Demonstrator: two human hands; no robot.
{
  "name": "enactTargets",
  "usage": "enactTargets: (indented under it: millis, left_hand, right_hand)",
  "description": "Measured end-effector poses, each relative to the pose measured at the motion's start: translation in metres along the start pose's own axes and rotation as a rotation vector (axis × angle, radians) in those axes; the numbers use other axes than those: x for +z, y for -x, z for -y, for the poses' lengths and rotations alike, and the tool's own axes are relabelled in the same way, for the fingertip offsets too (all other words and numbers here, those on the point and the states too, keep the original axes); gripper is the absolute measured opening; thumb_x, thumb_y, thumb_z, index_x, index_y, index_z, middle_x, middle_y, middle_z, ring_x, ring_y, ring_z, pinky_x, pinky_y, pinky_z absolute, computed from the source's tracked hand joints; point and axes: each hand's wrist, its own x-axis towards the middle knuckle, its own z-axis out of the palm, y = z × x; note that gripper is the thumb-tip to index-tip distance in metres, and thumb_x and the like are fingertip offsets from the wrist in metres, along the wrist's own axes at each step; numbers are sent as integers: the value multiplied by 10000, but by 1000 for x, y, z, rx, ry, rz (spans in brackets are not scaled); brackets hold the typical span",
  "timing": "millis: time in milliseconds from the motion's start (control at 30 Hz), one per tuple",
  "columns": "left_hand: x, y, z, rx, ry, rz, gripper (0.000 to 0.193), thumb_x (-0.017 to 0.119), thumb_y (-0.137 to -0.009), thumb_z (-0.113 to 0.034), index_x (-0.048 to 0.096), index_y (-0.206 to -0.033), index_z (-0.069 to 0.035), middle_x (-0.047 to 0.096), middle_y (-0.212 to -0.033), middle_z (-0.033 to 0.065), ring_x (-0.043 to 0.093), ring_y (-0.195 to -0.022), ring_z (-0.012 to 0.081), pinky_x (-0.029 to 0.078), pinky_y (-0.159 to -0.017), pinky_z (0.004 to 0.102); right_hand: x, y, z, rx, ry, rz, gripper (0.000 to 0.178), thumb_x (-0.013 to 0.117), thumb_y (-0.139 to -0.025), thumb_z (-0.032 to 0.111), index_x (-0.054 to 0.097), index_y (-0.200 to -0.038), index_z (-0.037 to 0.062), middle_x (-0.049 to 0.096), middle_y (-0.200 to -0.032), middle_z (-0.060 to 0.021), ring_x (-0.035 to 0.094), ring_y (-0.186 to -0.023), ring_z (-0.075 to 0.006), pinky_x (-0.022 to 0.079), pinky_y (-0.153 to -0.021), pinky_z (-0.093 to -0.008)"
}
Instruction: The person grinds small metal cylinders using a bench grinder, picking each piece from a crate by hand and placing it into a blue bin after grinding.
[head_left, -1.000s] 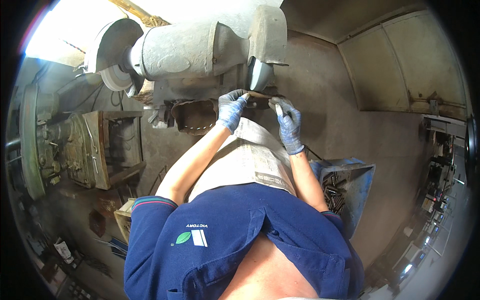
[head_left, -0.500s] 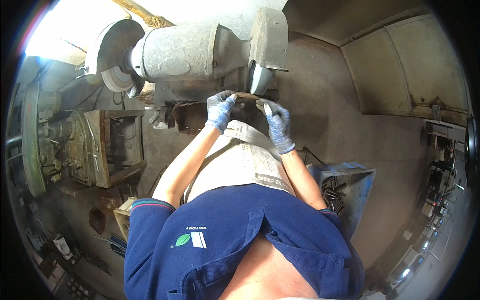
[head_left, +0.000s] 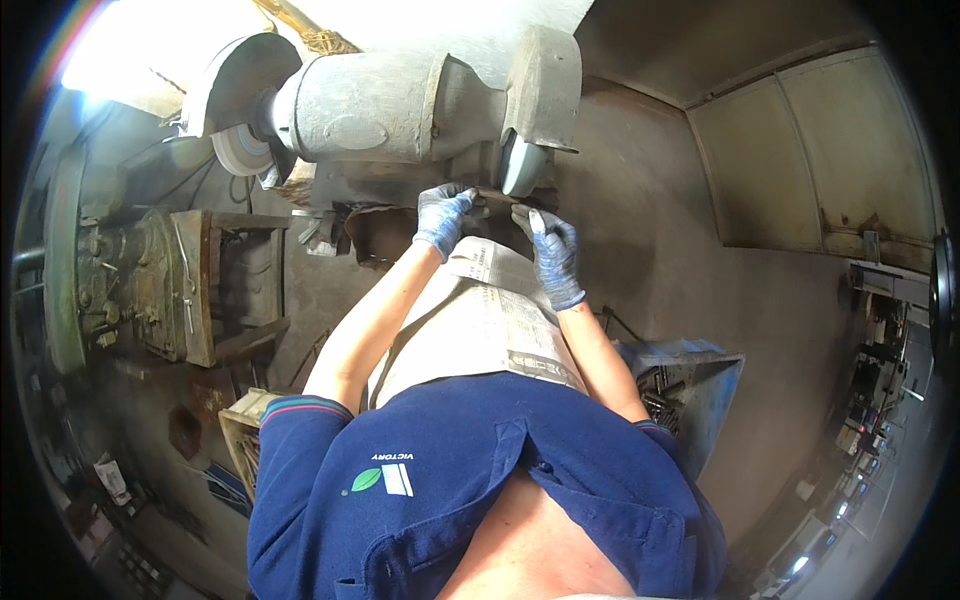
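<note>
My left hand (head_left: 442,218), in a blue-and-grey work glove, is closed on one end of a thin, dark metal piece (head_left: 494,195). The gloved fingers of my right hand (head_left: 553,250) pinch its other end. The piece spans the gap between both hands, right below the grinding wheel (head_left: 522,166) on the right side of a grey bench grinder (head_left: 360,108). Whether the piece touches the wheel I cannot tell. A metal guard (head_left: 546,85) covers the upper part of that wheel. Fingers hide the ends of the piece, so its exact kind does not show.
A second, pale wheel (head_left: 242,150) sits on the grinder's left side. An old green machine (head_left: 150,285) stands at left. By my right arm is a blue bin (head_left: 722,385) with several metal parts; a wooden box (head_left: 245,420) is by my left. Light cloth (head_left: 480,320) covers my lap.
The metal piece has turned and now shows a narrower, darker side. Both hands stay below the wheel with the piece between them. The whole view has shifted slightly.
</note>
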Motion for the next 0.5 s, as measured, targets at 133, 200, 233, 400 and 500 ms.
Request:
enactTargets:
  millis: [133,200,233,400,500]
  left_hand:
    - [-14,-7,4,35,26,18,60,566,-862,-4,614,-856,30,641,-744,98,630,-614,179,553,-549,304]
    - [-20,-10,6,69,-22,16,66,555,-871,-13,613,-870,19,645,-746,101,629,-613,173,554,-563,310]
    - [-20,-6,3,80,-57,15,67,554,-872,-15,613,-876,17,648,-757,101,629,-618,168,551,-569,303]
    - [-30,11,-6,136,-102,77,76,575,-862,-14,622,-906,26,656,-804,94,632,-652,152,537,-608,271]
    - [-32,40,-10,165,-63,125,110,605,-846,-15,629,-938,39,662,-826,96,631,-682,140,534,-653,263]
  right_hand:
    - [9,0,-3,-32,-80,38,263,551,-915,162,620,-1018,-70,629,-1032,-184,614,-972,-265,479,-930,-395]
    - [14,1,-1,-24,-92,50,279,553,-916,174,613,-1034,-71,626,-1037,-186,610,-980,-271,474,-937,-400]
    - [15,1,-2,-25,-98,55,280,550,-918,173,611,-1040,-72,621,-1048,-184,606,-989,-271,473,-939,-401]
    - [15,6,-6,-121,-57,83,206,565,-876,51,641,-1054,-23,651,-1040,-133,612,-989,-203,474,-909,-316]
    - [9,23,9,-380,347,146,239,595,-850,60,641,-1078,4,630,-1082,-149,572,-1072,-248,445,-938,-329]
